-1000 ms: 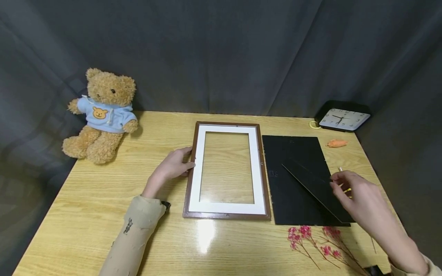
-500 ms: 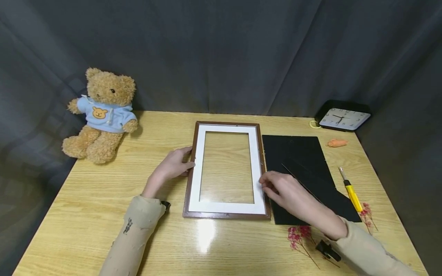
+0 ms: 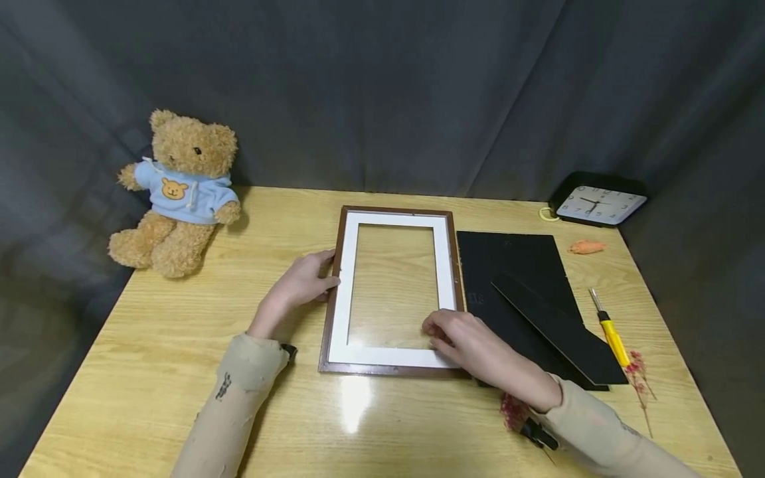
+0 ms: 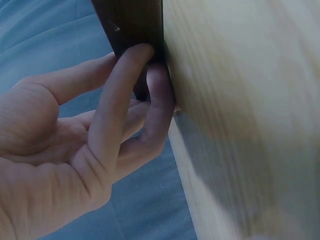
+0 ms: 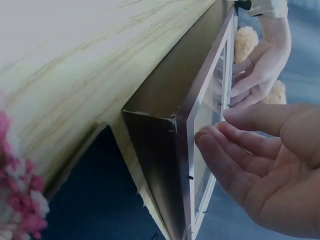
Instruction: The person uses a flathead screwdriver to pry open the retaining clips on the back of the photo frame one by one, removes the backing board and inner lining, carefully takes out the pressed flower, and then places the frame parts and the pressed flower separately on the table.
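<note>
A brown picture frame [image 3: 391, 370] lies flat in the middle of the table, with a white mat [image 3: 343, 292] inside it. Along the frame's left edge my left hand [image 3: 301, 279] holds on; in the left wrist view its fingers [image 4: 107, 115] bend against the dark outer side. My right hand [image 3: 469, 338] is over the lower right of the mat, fingertips near its inner edge. The right wrist view shows the thumb [image 5: 260, 117] apart from the loosely bent fingertips, with nothing between them. Whether they touch the glass I cannot tell.
A black backing board [image 3: 514, 255] with its stand flap [image 3: 556, 325] lies right of the frame. Beyond are a yellow-handled screwdriver [image 3: 614, 340], pink dried flowers [image 3: 638, 372], an orange carrot-shaped item [image 3: 587, 247] and a clock [image 3: 600, 202]. A teddy bear [image 3: 188, 199] sits at the left.
My right hand has come left from beside the screwdriver, past the frame's right edge, to over the mat's lower right. The left hand stays at the frame. The view has shifted slightly.
</note>
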